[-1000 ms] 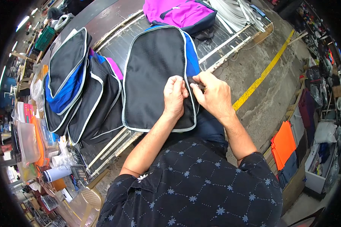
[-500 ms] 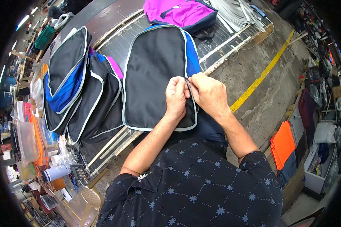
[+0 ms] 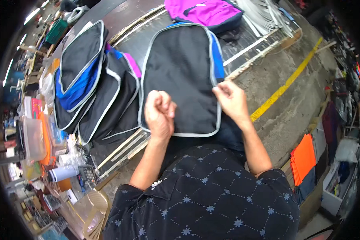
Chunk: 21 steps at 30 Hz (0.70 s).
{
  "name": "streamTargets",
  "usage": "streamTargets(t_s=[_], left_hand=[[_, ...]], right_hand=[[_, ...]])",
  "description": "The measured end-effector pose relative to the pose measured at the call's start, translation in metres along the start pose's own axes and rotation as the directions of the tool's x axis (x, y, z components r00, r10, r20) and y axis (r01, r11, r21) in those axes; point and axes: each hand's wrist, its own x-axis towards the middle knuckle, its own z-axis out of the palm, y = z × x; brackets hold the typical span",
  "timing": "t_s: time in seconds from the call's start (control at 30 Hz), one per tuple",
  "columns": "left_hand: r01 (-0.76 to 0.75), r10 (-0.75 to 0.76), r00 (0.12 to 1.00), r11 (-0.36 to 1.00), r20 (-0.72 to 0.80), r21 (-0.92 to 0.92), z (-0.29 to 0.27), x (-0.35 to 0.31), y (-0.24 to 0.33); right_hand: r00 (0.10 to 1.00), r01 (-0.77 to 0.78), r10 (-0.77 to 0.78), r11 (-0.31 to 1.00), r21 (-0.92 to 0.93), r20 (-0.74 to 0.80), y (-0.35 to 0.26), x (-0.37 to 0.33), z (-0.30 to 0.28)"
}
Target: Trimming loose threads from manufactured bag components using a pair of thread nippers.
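A black bag panel with pale grey piping and a blue side strip lies in front of me, its lower end at my lap. Over its lower left part is my left hand, fingers curled in; whatever they may hold is hidden. My right hand is at the panel's right edge, thumb and fingertips pinched together beside the piping. What sits in that pinch is too small to make out. To the left stand several similar black and blue bags with grey piping, leaning on one another.
A magenta and dark bag lies at the table's far side, next to a bundle of white strips. The dark table ends at a worn edge. A calculator and a pale cylindrical bottle are at lower left. Orange sheets stand at right.
My hands have parted: the left moved left across the panel, while the right stays by its right edge. The whole view has shifted slightly.
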Motion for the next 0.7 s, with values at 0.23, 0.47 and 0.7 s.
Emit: streamTargets(t_s=[0.23,0.47,0.7], left_hand=[[0.103,0.190,0.945,0.597,-0.265,0.796,-0.102,-0.029,0.081],[0.199,-0.157,0.979,0.555,-0.133,0.808,-0.120,-0.032,0.019],[-0.492,0.618,0.785,0.569,0.053,0.659,-0.040,-0.027,0.023]], right_hand=[[0.996,0.061,-0.053,0.991,0.120,-0.067,0.058,0.050,-0.024],[0.957,0.234,-0.255,0.960,-0.155,-0.137,-0.014,0.030,-0.016],[0.608,0.674,-0.762,0.643,-0.364,-0.223,-0.076,0.072,-0.038]])
